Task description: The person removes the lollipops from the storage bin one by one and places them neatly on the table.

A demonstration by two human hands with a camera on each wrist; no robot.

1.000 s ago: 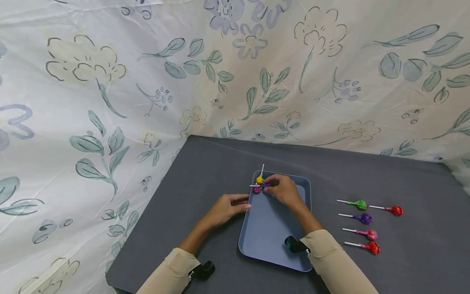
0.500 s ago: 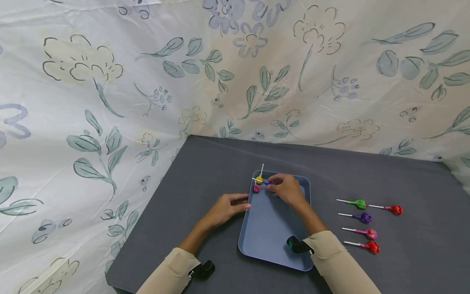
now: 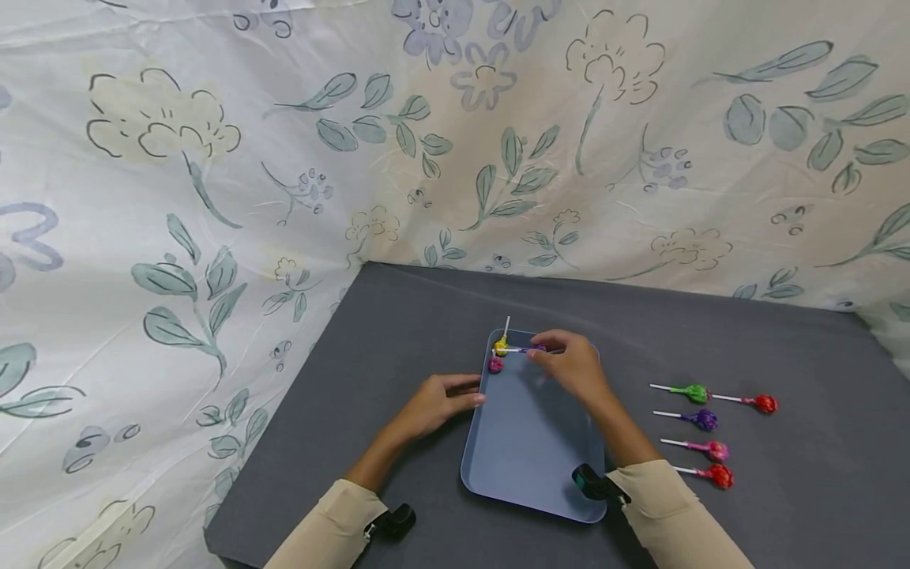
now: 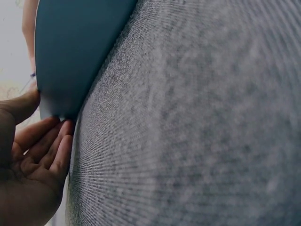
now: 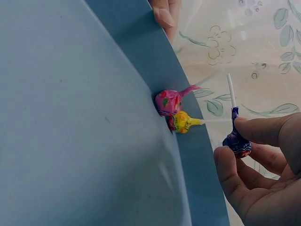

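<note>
My right hand pinches a purple-wrapped lollipop between thumb and fingers, over the far part of the blue tray. Its white stick points left in the head view and upward in the right wrist view. In the tray's far left corner lie a yellow lollipop and a pink lollipop; the yellow one's stick pokes past the rim. My left hand rests against the tray's left side, with fairly straight fingers touching its outer wall and the thumb near the rim.
Right of the tray, on the dark grey table, lie a green lollipop, two red ones, a purple lollipop and a pink lollipop. Floral cloth hangs behind and to the left.
My right hand has lifted the purple lollipop out of the corner and moved it right, turning its stick. The left hand stays at the tray's side.
</note>
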